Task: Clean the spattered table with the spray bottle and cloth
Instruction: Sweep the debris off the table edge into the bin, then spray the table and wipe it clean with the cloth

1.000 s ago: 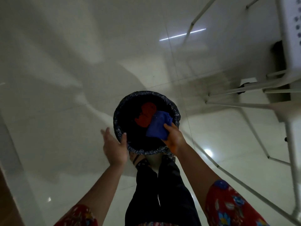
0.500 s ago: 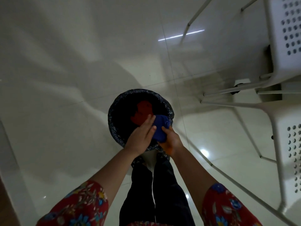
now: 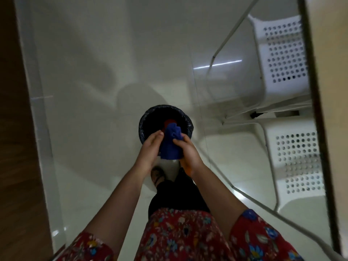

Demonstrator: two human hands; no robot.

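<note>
Above the round black-lined bin [image 3: 145, 127], both hands [image 3: 150, 149] clutch a bunched blue cloth [image 3: 170, 146].

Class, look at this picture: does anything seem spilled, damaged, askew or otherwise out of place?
Nothing is spilled or broken. One oddity: both hands, left and right, hold the blue cloth over a bin lined with a black bag, with something red inside, rather than at a table. The floor looks clean.
</note>
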